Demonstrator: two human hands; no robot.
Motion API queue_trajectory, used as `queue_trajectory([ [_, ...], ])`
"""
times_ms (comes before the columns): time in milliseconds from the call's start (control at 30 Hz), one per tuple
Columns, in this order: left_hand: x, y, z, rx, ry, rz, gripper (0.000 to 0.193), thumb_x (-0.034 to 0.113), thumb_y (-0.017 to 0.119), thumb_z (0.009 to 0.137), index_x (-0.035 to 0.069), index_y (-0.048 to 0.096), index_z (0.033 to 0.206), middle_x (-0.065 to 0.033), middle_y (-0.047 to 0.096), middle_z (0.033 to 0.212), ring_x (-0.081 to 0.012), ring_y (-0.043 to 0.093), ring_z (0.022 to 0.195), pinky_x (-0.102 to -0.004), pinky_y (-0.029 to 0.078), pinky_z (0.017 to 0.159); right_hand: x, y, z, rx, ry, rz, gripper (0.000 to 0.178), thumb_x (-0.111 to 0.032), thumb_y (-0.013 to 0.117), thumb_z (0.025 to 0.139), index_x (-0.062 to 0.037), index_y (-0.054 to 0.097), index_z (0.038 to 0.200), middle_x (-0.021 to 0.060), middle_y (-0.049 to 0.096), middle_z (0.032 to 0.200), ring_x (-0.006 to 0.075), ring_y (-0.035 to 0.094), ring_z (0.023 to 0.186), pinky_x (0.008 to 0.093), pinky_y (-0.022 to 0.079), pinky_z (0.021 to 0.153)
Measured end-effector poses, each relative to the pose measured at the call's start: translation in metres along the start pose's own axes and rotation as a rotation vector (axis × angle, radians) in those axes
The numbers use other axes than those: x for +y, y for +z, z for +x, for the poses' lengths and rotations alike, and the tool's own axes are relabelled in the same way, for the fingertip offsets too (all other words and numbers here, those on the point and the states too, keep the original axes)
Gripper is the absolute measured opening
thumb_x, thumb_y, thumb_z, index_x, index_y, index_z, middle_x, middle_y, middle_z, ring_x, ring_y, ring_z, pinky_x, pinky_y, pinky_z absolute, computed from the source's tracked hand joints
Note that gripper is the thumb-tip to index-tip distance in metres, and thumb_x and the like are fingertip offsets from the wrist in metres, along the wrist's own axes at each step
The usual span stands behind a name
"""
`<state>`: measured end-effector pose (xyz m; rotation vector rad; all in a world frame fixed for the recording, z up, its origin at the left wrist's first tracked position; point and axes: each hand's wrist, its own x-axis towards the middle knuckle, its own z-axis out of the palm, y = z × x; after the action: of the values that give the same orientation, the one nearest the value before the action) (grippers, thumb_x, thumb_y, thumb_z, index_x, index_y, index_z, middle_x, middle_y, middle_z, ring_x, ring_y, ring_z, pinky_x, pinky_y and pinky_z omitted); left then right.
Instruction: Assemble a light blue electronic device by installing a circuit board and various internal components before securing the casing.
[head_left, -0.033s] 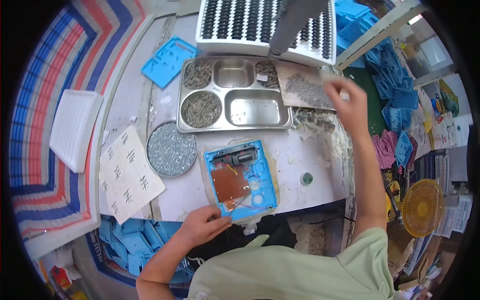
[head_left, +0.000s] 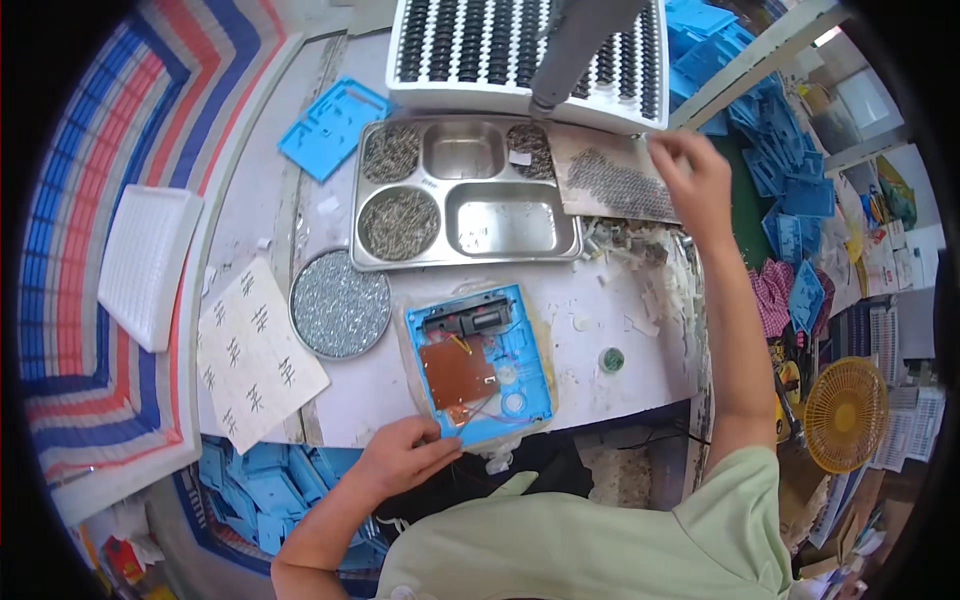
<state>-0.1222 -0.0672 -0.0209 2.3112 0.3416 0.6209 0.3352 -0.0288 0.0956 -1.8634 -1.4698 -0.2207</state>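
Observation:
A blue plastic casing (head_left: 530, 350) lies open side up at the table's near edge. Inside it are a brown circuit board (head_left: 455, 375), a black part (head_left: 468, 317) and thin wires. My left hand (head_left: 408, 455) grips the casing's near left corner, fingers closed at its rim. Raised at the right, my right hand (head_left: 697, 190) has thumb and fingers pinched together. Whatever it may hold is too small to make out. Just left of this hand lies a flat board (head_left: 600, 200) covered with small dark metal parts. A steel compartment tray (head_left: 460, 262) of screws stands beyond the casing.
A round dish (head_left: 340, 303) of small silvery parts sits left of the casing, beside a marked card (head_left: 260, 365). White foam box (head_left: 520, 97) with black coiled parts stands at the back under a grey post (head_left: 585, 50). White scraps (head_left: 655, 275) litter the right edge.
My right hand has shifted slightly and looks sharper, its fingers still pinched. My left hand stays at the casing's corner. The whole view has moved a little.

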Motion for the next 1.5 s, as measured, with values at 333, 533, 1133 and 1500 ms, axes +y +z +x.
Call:
queue_trajectory([
  [333, -0.001, 0.000, -0.005, -0.021, -0.043, -0.039, 0.030, 0.012, 0.089, 0.074, 0.014, 0.076, 0.101, -0.0054, 0.060, 0.084, -0.0229, 0.062, 0.068, -0.0338, 0.051, 0.057, 0.069, 0.068, 0.107, 0.109, -0.638, -0.306, 0.013, -0.012, 0.076, 0.082, -0.0082, 0.073, 0.094, 0.0046, 0.071, 0.101, 0.0291, 0.062, 0.100, 0.0396, 0.049, 0.091],
  [533, 0.003, -0.006, 0.002, -0.098, -0.102, -0.057, 0.030, 0.009, 0.087, 0.075, 0.011, 0.074, 0.102, -0.0076, 0.060, 0.087, -0.0258, 0.063, 0.075, -0.0369, 0.053, 0.063, 0.012, 0.008, 0.035, 0.057, 0.020, 0.360, 0.021, -0.017, 0.072, 0.090, 0.0004, 0.070, 0.102, 0.0075, 0.071, 0.097, 0.0201, 0.068, 0.089, 0.0333, 0.053, 0.084],
  [1133, 0.008, -0.004, -0.002, -0.074, -0.152, -0.045, 0.033, 0.009, 0.087, 0.073, 0.012, 0.074, 0.104, -0.0070, 0.059, 0.091, -0.0245, 0.063, 0.079, -0.0353, 0.054, 0.066, -0.097, 0.035, -0.191, -0.609, -0.511, 0.378, 0.036, -0.011, 0.083, 0.071, -0.0136, 0.072, 0.105, 0.0017, 0.068, 0.109, 0.0318, 0.055, 0.102, 0.0439, 0.048, 0.088],
  [1500, 0.013, -0.017, 0.011, -0.185, -0.133, -0.019, 0.026, 0.008, 0.083, 0.077, 0.009, 0.073, 0.101, -0.0080, 0.059, 0.090, -0.0263, 0.063, 0.076, -0.0371, 0.052, 0.063, -0.058, 0.005, -0.159, -0.531, -0.218, 0.439, 0.030, -0.005, 0.078, 0.076, -0.0068, 0.075, 0.105, 0.0087, 0.070, 0.106, 0.0286, 0.061, 0.099, 0.0397, 0.050, 0.086],
])
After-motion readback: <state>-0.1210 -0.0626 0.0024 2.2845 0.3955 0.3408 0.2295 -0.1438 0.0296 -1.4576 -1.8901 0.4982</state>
